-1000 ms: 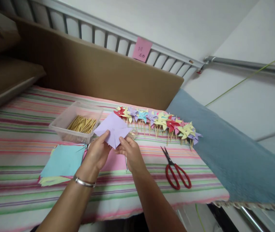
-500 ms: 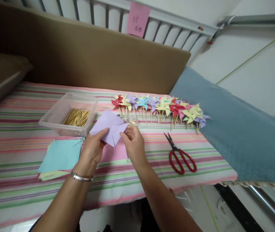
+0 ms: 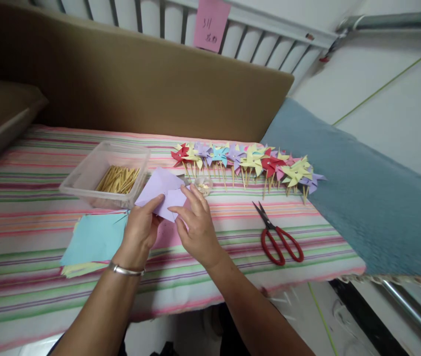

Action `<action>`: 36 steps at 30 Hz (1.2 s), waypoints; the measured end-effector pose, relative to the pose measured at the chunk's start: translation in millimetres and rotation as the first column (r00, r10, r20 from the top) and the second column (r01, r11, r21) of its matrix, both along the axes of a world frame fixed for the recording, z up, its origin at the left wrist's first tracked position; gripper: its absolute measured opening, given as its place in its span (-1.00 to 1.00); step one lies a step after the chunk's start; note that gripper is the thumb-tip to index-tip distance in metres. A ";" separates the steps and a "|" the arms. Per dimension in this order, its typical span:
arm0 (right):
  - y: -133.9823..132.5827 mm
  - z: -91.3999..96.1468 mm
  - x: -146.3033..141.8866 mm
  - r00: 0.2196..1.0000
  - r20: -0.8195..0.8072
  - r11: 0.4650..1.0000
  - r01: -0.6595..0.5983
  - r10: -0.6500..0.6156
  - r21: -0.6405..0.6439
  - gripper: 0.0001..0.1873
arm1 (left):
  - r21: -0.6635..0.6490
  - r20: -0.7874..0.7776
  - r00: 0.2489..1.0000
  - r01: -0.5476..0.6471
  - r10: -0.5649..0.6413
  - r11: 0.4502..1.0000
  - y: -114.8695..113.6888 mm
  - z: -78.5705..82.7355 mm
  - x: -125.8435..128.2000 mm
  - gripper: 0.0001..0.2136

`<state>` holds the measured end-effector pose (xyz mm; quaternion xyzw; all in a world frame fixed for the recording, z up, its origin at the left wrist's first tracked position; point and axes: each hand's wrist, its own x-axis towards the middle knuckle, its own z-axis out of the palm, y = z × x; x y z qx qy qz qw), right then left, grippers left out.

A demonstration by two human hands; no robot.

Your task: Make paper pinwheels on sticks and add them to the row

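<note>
My left hand point(image 3: 144, 227) grips a sheet of purple paper point(image 3: 160, 185) at its lower left, thumb on top and fingers underneath. The sheet has slits and a small hole near its middle. My right hand point(image 3: 195, 222) lies over the sheet's right side with its fingers spread; the fingertips touch the paper, and part of it is hidden behind them. Below the sheet, on the cloth, a pink paper sheet point(image 3: 168, 235) shows in part. Just beyond my right fingertips stands a small clear round dish point(image 3: 203, 185) with tiny pieces in it.
A clear plastic box point(image 3: 80, 189) holds many short wooden sticks point(image 3: 118, 179). Near it lies a stack of coloured paper point(image 3: 95, 237), blue on top. Finished paper pinwheels point(image 3: 253, 160) line the back right. Red-handled scissors point(image 3: 277, 237) rest on the striped cloth point(image 3: 21, 237).
My right hand has let go of the sheet's right corner; its fingers have spread and shifted left over the paper. My left hand keeps its hold.
</note>
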<state>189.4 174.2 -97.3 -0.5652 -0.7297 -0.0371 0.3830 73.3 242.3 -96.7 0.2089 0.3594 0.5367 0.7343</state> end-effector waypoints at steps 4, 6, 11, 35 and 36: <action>0.6 -0.6 0.2 0.999 -0.049 1.000 -0.003 0.004 0.019 -0.74 | 0.022 0.015 1.000 0.028 -0.028 0.999 -3.2 0.1 3.4 -0.65; 0.7 0.4 0.4 0.997 -0.073 1.000 0.008 -0.006 0.029 -0.77 | 0.048 0.007 1.000 0.027 -0.027 0.998 -6.0 1.4 5.5 -0.66; 0.7 3.4 2.1 0.995 -0.100 1.000 0.014 -0.012 0.022 -0.79 | 0.087 -0.033 0.999 0.006 -0.003 0.996 -8.4 2.7 7.6 -0.70; 11.1 -6.6 -6.1 -0.002 -0.948 0.901 -0.309 -0.320 -0.303 -0.71 | 0.108 0.046 0.999 0.023 -0.028 0.994 -11.9 -5.9 15.7 -0.74; 11.4 -6.7 -6.4 -0.004 -0.955 0.910 -0.305 -0.297 -0.282 -0.72 | 0.107 0.049 0.998 0.035 -0.040 0.994 -13.5 -6.1 17.1 -0.70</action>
